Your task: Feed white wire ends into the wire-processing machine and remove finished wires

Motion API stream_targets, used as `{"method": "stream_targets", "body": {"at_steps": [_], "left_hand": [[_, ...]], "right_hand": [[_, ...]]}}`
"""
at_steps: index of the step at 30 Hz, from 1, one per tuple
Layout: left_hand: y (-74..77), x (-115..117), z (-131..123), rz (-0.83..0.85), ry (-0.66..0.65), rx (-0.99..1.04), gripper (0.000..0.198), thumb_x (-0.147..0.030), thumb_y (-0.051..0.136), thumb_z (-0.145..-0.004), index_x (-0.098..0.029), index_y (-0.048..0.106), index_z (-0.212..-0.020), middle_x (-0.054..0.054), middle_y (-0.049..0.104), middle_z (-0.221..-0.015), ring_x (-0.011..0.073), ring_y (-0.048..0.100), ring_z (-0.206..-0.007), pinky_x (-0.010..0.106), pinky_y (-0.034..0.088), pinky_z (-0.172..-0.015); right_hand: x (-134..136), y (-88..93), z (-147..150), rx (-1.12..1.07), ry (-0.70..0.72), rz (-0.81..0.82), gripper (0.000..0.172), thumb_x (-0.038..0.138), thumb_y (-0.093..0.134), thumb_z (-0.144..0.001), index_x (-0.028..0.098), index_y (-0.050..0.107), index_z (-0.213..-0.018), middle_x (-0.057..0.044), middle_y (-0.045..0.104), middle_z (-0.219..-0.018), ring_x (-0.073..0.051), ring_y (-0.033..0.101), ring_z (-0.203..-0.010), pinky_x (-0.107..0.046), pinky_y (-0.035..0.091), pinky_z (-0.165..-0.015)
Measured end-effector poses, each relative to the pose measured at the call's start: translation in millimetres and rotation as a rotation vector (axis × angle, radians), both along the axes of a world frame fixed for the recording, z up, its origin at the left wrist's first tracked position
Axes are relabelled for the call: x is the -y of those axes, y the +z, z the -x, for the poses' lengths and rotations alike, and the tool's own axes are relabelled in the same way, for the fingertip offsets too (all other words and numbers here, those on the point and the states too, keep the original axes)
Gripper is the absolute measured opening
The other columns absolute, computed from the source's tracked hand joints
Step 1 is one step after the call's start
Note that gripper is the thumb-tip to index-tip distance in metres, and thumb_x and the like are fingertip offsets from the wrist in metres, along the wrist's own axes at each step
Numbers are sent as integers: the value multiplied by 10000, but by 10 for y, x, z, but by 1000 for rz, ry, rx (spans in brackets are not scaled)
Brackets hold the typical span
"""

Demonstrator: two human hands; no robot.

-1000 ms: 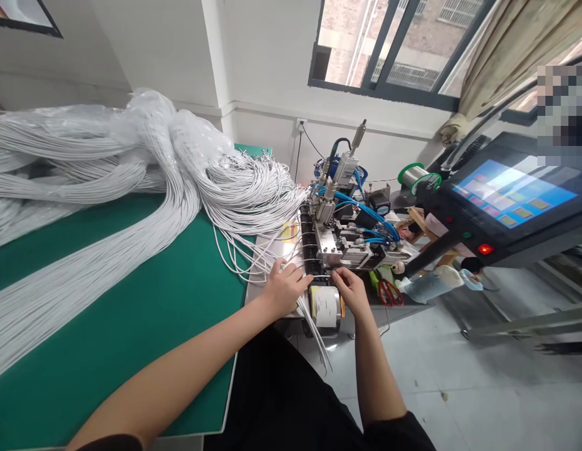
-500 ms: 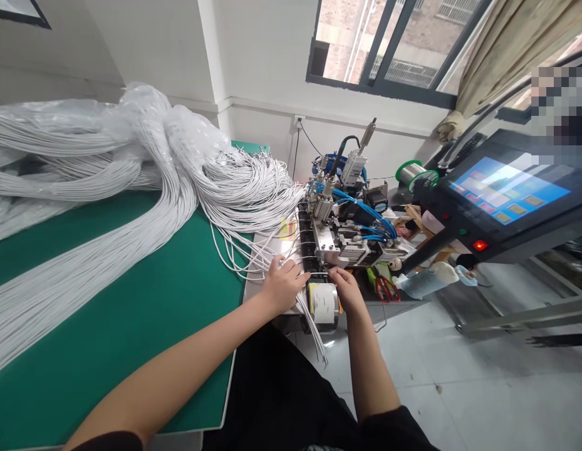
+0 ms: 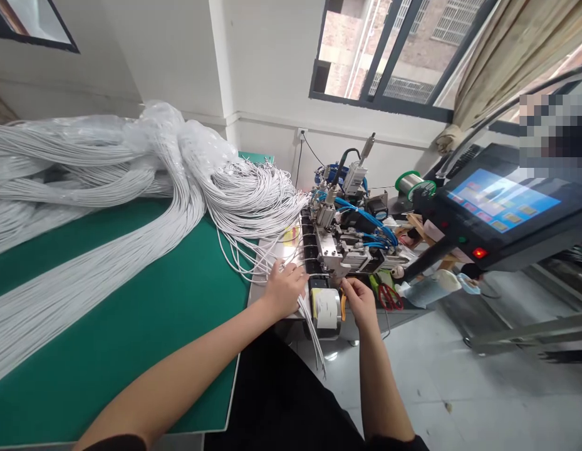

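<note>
My left hand (image 3: 285,289) is closed on a white cable (image 3: 319,275), whose end points right toward the front of a machine with blue air hoses (image 3: 340,241). More white cables (image 3: 313,335) run under this hand and hang past the bench edge. Thumb and fingertips of my right hand (image 3: 360,302) are pinched together just right of the cable's end, beside an orange handle (image 3: 343,305). Whatever they grip is too small to make out. Below the cable end sits a roller-like part with a white label (image 3: 326,308).
Bundles of white cables (image 3: 178,207), partly in clear plastic, spread over the green table (image 3: 192,338). At right are a lit touchscreen (image 3: 504,197), red-handled scissors (image 3: 390,297), a wire spool (image 3: 414,185) and a bluish roll (image 3: 434,288). A person shows at the upper right edge.
My right hand has drawn away from the cable end, slightly right and down. My left hand keeps its place on the cable. The whole view has shifted a little.
</note>
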State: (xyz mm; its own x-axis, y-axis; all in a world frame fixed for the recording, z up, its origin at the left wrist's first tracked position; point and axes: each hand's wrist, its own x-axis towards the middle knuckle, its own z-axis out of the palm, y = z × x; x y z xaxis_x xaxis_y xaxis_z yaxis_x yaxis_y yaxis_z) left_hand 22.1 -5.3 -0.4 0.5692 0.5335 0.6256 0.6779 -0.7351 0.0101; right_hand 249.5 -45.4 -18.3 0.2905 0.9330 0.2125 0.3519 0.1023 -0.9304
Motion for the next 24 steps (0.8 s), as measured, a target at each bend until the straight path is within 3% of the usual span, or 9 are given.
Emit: {"method": "stream_targets", "body": {"at_steps": [3, 6, 12, 15, 21, 24], "left_hand": [[24, 8, -1, 4, 40, 22, 333, -163, 561, -796, -161, 632, -1122, 119, 642, -1165, 265, 576, -1033, 465, 313, -925], [49, 16, 16, -40, -32, 29, 366, -132, 521, -826, -200, 613, -1173, 100, 646, -1155, 235, 589, -1019, 428, 313, -914], [64, 7, 57, -90, -111, 55, 353, -140, 476, -872, -231, 612, -1185, 56, 662, -1093, 188, 613, -945, 390, 293, -914], [55, -4, 56, -105, -117, 72, 331, -145, 469, -877, -231, 621, -1159, 49, 674, -1052, 172, 617, -890, 380, 291, -895], [53, -2, 62, -90, -166, 76, 316, -150, 455, -875, -222, 629, -1129, 46, 681, -1027, 168, 626, -842, 381, 293, -873], [48, -7, 70, -83, -180, 52, 300, -182, 441, -893, -222, 637, -1116, 53, 685, -1011, 172, 629, -849, 374, 300, -870]], "right_hand": [[119, 145, 17, 27, 6, -18, 397, 545, 579, -831, 171, 586, -696, 0, 530, -610, -134, 468, -556, -240, 370, -529], [239, 298, 74, 93, 84, -38, 340, 478, 567, -871, 179, 596, -712, 2, 532, -599, -131, 465, -545, -242, 369, -522], [417, 532, 306, 327, 531, -108, 197, 340, 558, -913, 212, 706, -934, -50, 642, -795, -156, 557, -651, -257, 444, -602], [440, 543, 448, 421, 707, -144, 255, 267, 492, -954, 269, 691, -1113, -58, 637, -916, -156, 591, -767, -264, 474, -701], [409, 480, 559, 566, 707, -172, 193, 231, 539, -937, 261, 726, -975, -42, 610, -918, -144, 595, -802, -249, 469, -724], [408, 499, 538, 631, 680, -173, 229, 187, 514, -936, 267, 708, -1027, -49, 610, -959, -146, 598, -810, -253, 476, -738]]}}
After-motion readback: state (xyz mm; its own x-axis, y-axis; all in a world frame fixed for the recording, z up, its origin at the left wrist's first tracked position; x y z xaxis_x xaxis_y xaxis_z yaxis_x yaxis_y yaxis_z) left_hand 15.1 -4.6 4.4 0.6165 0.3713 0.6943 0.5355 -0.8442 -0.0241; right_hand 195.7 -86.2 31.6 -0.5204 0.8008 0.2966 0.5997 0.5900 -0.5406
